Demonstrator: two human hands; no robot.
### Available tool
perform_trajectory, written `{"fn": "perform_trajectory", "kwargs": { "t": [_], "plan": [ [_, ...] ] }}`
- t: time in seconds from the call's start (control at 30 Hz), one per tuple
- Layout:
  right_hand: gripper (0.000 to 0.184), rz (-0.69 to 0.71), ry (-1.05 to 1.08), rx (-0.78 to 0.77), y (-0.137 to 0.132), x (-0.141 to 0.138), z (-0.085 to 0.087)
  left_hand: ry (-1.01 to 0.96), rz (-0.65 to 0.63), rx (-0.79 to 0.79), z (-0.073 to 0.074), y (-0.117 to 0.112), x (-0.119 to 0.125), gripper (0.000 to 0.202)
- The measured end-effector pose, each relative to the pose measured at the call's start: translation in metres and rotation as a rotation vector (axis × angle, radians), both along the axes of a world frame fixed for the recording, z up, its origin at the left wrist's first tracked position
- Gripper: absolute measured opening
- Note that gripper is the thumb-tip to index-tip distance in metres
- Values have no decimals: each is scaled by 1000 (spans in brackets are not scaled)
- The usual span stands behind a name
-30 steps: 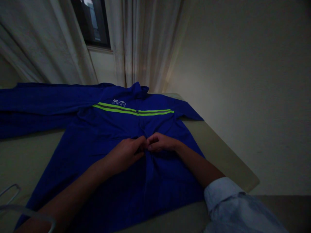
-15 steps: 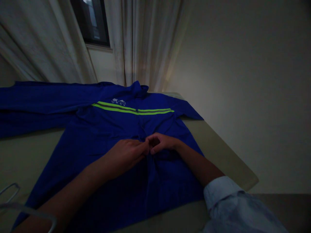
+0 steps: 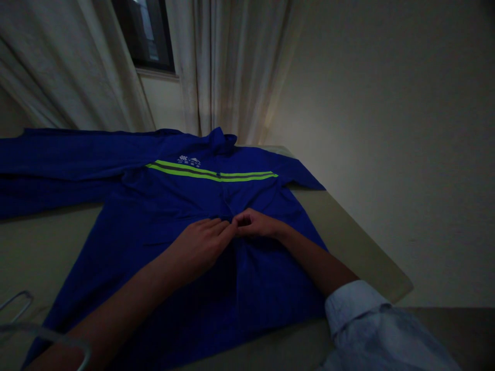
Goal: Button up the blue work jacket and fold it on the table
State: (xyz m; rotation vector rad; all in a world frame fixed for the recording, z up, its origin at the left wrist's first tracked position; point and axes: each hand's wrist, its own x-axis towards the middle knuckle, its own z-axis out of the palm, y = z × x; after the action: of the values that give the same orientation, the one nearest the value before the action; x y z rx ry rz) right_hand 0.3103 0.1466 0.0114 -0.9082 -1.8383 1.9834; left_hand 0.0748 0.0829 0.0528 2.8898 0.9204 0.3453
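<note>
A blue work jacket (image 3: 147, 201) with lime-green and grey chest stripes and a white logo lies spread out, front up, collar at the far end. At its middle, along the front placket, my left hand (image 3: 209, 237) is closed on the cloth with its thumb and fingers together. Touching it from the right, my right hand (image 3: 253, 224) pinches the same edge between thumb and curled fingers. Whatever small fastener may sit between the fingertips is hidden.
The jacket rests on a pale table (image 3: 356, 237) whose right corner is rounded. A wire hanger (image 3: 50, 335) lies at the lower left. Light curtains (image 3: 232, 67), a dark window (image 3: 145, 36) and a bare wall (image 3: 406, 129) stand behind.
Both hands have shifted slightly up the placket, and the right thumb has closed in towards the fingers. The front edge of the jacket below them lies a little differently.
</note>
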Motion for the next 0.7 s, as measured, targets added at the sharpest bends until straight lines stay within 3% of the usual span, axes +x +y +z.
{"fn": "perform_trajectory", "kwargs": {
  "t": [0.3, 0.6, 0.7],
  "plan": [
    [38, 43, 34, -19, 0, 5, 4, -27, 174, -200, 7, 2, 1, 15],
    [37, 54, -7, 1, 0, 3, 3, 84, 143, -41, 2, 3, 1, 13],
    [36, 41, -13, 12, -1, 4, 4, 108, 138, -53, 1, 3, 1, 14]
  ]
}}
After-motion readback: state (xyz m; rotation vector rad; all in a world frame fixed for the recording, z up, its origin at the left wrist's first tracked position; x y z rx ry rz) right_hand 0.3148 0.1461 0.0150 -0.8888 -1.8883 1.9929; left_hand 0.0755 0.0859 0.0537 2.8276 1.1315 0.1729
